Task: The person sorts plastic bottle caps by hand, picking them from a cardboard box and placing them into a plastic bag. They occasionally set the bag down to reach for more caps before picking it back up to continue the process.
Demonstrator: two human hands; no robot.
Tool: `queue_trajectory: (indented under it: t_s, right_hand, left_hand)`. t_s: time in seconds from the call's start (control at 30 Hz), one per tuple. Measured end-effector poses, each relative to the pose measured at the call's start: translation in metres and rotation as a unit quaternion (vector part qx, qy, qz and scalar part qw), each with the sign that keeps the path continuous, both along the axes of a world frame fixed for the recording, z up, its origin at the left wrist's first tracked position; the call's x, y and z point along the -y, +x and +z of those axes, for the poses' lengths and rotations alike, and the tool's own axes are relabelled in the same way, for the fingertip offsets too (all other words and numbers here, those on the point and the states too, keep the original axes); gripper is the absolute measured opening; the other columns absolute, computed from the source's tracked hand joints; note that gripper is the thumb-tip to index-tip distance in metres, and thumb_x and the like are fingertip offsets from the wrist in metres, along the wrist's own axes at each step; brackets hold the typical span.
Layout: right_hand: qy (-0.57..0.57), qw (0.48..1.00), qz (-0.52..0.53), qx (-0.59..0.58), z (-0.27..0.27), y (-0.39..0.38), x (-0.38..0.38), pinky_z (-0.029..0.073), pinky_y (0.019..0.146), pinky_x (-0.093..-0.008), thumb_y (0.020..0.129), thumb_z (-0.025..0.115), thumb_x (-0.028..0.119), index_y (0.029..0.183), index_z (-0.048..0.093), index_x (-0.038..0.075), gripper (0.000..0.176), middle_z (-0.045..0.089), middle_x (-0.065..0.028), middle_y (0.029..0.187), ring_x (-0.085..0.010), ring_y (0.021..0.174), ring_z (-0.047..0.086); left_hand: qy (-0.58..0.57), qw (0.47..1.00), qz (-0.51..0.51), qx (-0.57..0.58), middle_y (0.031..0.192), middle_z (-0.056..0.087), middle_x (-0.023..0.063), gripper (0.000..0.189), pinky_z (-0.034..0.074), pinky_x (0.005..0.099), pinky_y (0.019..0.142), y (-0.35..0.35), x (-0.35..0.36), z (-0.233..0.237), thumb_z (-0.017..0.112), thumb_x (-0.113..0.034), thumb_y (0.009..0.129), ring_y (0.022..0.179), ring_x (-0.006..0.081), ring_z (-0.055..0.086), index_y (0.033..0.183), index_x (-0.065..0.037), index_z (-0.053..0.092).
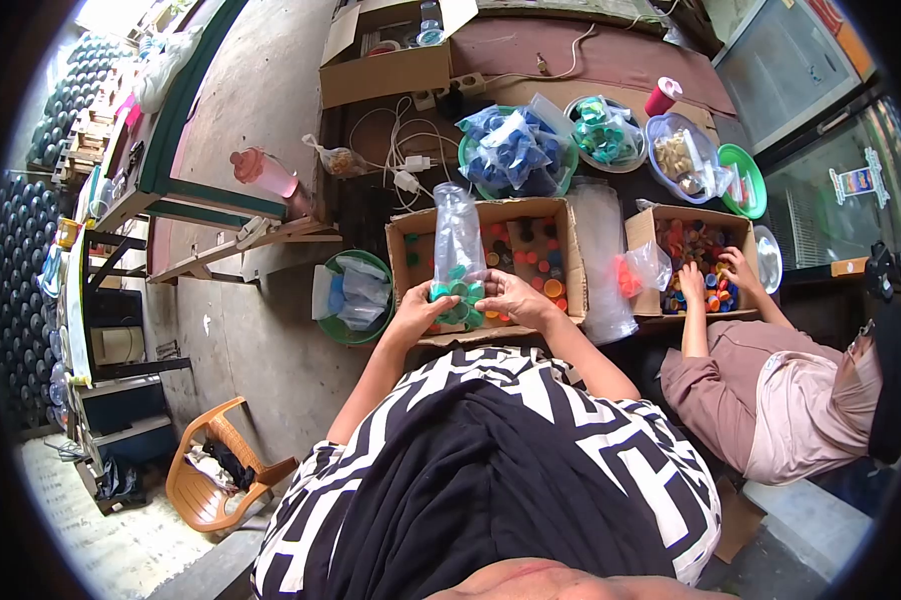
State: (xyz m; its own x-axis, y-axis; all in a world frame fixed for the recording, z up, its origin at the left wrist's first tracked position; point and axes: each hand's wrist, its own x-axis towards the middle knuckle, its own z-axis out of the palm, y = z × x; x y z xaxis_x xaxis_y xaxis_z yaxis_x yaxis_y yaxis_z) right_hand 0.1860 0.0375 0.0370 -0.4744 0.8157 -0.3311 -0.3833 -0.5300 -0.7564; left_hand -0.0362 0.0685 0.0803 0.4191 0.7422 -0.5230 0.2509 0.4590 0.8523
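Clear plastic bag [458, 235] stands upright above open cardboard box [574, 262] of mixed coloured caps, its base filled with green bottle caps [459, 298]. Left hand [417, 314] and right hand [512, 299] both closed around its base. Co-worker's hand [691, 281] rests in neighbouring cardboard box [639, 236].

Upright clear bag [458, 250] — green caps [458, 300]

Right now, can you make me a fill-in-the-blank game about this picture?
1. The left hand and right hand hold a clear bag of ____ caps.
2. A co-worker's hands reach into a second ____ box.
3. The green basin sits to the ____ of the near box.
Missing words: green, cardboard, left.
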Motion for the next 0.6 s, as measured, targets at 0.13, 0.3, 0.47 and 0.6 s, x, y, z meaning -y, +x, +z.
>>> queue_trajectory:
  t_s: [0.13,0.3,0.47,0.6]
  right_hand:
    - [-0.031,0.999,-0.006,0.012,-0.003,0.004,0.004,0.048,0.089,-0.0254,0.080,0.074,0.004,0.128,0.048,0.003,0.055,0.060,-0.0059,0.116,-0.0118,0.104,0.058]
    - [-0.063,0.997,-0.021,0.037,-0.017,0.009,0.009,0.047,0.068,-0.0184,0.082,0.072,0.005,0.124,0.051,0.005,0.047,0.063,-0.0021,0.106,-0.0062,0.088,0.059]
    - [-0.045,0.997,-0.058,0.039,-0.035,0.008,0.014,0.043,0.062,-0.0168,0.084,0.069,0.006,0.118,0.055,0.005,0.037,0.064,-0.0005,0.101,-0.0046,0.082,0.058]
    - [-0.055,0.997,-0.049,-0.006,-0.035,0.012,0.016,0.048,0.070,-0.0194,0.086,0.066,0.005,0.118,0.055,0.005,0.033,0.064,-0.0018,0.101,-0.0069,0.086,0.060]
  left_hand:
    - [0.000,0.999,0.033,-0.004,0.098,0.066,0.0060,0.044,0.049,0.0268,0.080,0.003,0.004,-0.007,0.071,-0.017,0.083,0.090,0.0123,0.061,0.120,0.003,0.058]
    - [-0.019,0.999,0.040,-0.008,0.100,0.065,0.0066,0.048,0.051,0.0290,0.078,0.010,0.005,-0.006,0.070,-0.017,0.082,0.091,0.0132,0.062,0.124,0.002,0.055]
    - [-0.014,0.998,0.051,0.016,0.101,0.065,0.0064,0.050,0.051,0.0297,0.074,0.015,0.008,-0.024,0.068,-0.013,0.081,0.090,0.0138,0.062,0.127,0.000,0.053]
    - [-0.030,0.999,0.033,-0.002,0.099,0.064,0.0066,0.050,0.052,0.0313,0.075,0.022,0.008,-0.004,0.067,-0.013,0.081,0.089,0.0146,0.062,0.126,0.001,0.052]
